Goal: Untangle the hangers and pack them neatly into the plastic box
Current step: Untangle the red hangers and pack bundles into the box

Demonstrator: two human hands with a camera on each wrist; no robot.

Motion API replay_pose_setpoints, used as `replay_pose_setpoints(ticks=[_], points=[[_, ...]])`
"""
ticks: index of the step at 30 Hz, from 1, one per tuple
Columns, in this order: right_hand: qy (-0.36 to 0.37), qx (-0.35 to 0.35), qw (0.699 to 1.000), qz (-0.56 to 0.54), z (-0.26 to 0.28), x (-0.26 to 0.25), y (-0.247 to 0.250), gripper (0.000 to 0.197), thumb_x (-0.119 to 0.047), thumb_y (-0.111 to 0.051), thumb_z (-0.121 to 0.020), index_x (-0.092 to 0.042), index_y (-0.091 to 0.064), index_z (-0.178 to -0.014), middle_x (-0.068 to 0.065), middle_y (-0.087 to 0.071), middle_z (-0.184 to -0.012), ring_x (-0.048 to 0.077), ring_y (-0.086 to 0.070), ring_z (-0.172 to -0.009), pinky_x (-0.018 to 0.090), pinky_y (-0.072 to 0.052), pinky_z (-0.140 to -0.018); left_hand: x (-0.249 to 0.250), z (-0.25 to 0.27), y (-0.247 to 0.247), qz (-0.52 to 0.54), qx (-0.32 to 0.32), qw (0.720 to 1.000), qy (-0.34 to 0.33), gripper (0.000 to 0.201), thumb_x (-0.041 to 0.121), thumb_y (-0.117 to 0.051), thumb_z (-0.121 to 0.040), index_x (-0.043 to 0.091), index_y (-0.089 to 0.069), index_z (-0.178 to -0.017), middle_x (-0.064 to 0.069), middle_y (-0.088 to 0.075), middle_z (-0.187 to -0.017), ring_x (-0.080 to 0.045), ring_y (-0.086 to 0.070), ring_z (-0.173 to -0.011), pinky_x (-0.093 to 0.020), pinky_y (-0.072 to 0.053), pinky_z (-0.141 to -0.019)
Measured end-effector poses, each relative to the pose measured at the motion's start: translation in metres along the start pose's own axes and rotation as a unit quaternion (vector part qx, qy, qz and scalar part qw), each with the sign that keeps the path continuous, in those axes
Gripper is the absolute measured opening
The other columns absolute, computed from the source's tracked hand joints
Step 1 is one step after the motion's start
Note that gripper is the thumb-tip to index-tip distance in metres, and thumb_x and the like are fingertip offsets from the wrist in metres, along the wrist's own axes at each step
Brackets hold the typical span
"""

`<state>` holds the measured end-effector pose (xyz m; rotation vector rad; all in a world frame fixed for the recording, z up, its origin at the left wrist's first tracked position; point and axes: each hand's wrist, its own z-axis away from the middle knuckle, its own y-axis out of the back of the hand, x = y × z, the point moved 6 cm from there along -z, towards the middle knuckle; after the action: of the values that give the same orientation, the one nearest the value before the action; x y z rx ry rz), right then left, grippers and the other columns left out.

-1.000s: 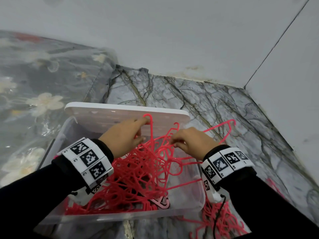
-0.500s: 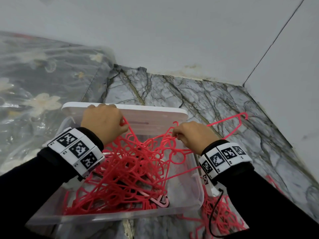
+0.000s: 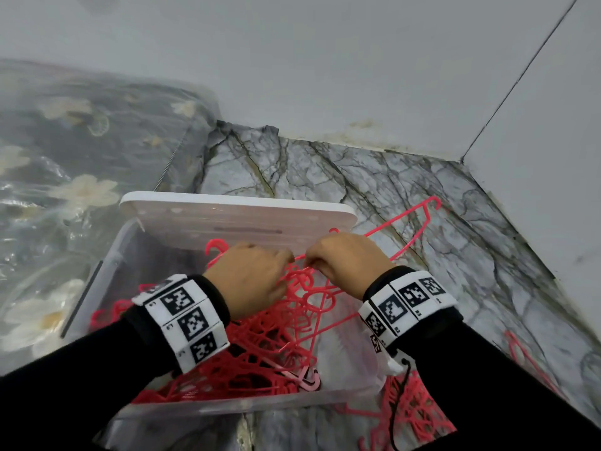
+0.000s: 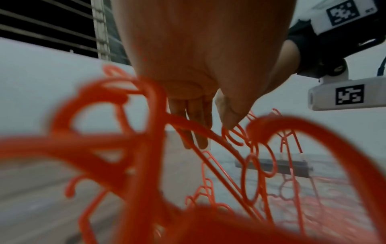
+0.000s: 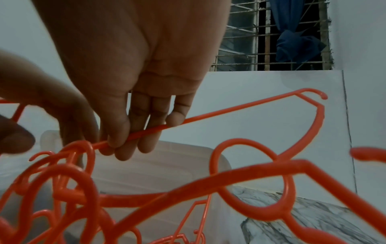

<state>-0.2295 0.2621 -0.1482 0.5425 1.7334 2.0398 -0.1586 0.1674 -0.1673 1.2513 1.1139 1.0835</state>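
Observation:
A tangle of pink-red hangers fills the clear plastic box, whose white lid stands propped at its far side. My right hand grips the thin bar of one hanger, which sticks out to the right over the marble floor. The right wrist view shows the fingers curled round that bar. My left hand is right beside it. Its fingers reach down into the tangle, with the thumb apart and touching a hook.
A second heap of hangers lies on the floor right of the box, and one more hanger lies farther right. A floral bag under clear plastic borders the left. Walls meet in a corner behind.
My left hand swung out to the lid's left end, then came back to the middle beside the right hand. The right hand kept its hanger, whose free end rose to the right.

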Motion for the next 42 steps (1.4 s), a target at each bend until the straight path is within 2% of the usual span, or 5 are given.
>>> replay_pose_setpoints(ticks=[9, 20, 25, 39, 42], points=[[-0.006, 0.009, 1.000, -0.027, 0.003, 0.011, 0.002, 0.025, -0.024, -0.048, -0.094, -0.031, -0.065, -0.111, -0.005, -0.067, -0.110, 0.021, -0.058, -0.106, 0.036, -0.049, -0.082, -0.011, -0.013, -0.013, 0.280, -0.027, 0.957, 0.075, 0.007, 0.029, -0.066, -0.087, 0.021, -0.066, -0.085, 0.011, -0.061, -0.067, -0.005, -0.060, -0.070, -0.016, -0.033, -0.054], [-0.094, 0.117, 0.981, -0.122, 0.019, 0.054, 0.020, 0.013, -0.012, -0.059, -0.082, -0.021, -0.062, -0.091, -0.003, -0.065, -0.097, 0.018, -0.059, -0.094, 0.033, -0.047, -0.079, -0.033, -0.005, -0.014, 0.157, -0.037, 0.977, 0.136, 0.018, 0.034, -0.061, -0.088, 0.019, -0.067, -0.096, -0.005, -0.069, -0.097, -0.028, -0.062, -0.097, -0.035, -0.049, -0.080], [-0.252, -0.101, 0.957, -0.101, 0.042, 0.115, -0.029, 0.013, -0.014, -0.071, -0.077, -0.020, -0.066, -0.088, 0.003, -0.068, -0.102, 0.021, -0.063, -0.098, 0.030, -0.050, -0.087, -0.038, -0.003, -0.018, 0.173, -0.051, 0.972, 0.148, 0.014, 0.029, -0.065, -0.085, 0.017, -0.065, -0.093, -0.004, -0.069, -0.096, -0.025, -0.063, -0.095, -0.037, -0.050, -0.082], [-0.198, -0.056, 0.935, -0.289, 0.049, 0.113, -0.071, 0.013, 0.000, -0.065, -0.081, -0.007, -0.066, -0.093, 0.006, -0.065, -0.091, 0.013, -0.061, -0.064, 0.004, -0.045, -0.055, -0.019, -0.004, -0.037, 0.140, -0.137, 0.975, 0.108, 0.016, 0.023, -0.050, -0.093, 0.011, -0.048, -0.103, -0.012, -0.060, -0.108, -0.029, -0.057, -0.100, -0.031, -0.038, -0.074], [-0.172, -0.049, 0.920, -0.349, 0.050, 0.107, -0.069, 0.012, 0.005, -0.060, -0.085, -0.007, -0.058, -0.082, 0.014, -0.064, -0.087, 0.029, -0.067, -0.077, 0.032, -0.058, -0.074, -0.007, -0.006, -0.042, 0.249, -0.144, 0.953, 0.093, 0.034, 0.031, -0.056, -0.092, 0.012, -0.044, -0.118, -0.006, -0.061, -0.111, -0.023, -0.057, -0.103, -0.030, -0.043, -0.082]])
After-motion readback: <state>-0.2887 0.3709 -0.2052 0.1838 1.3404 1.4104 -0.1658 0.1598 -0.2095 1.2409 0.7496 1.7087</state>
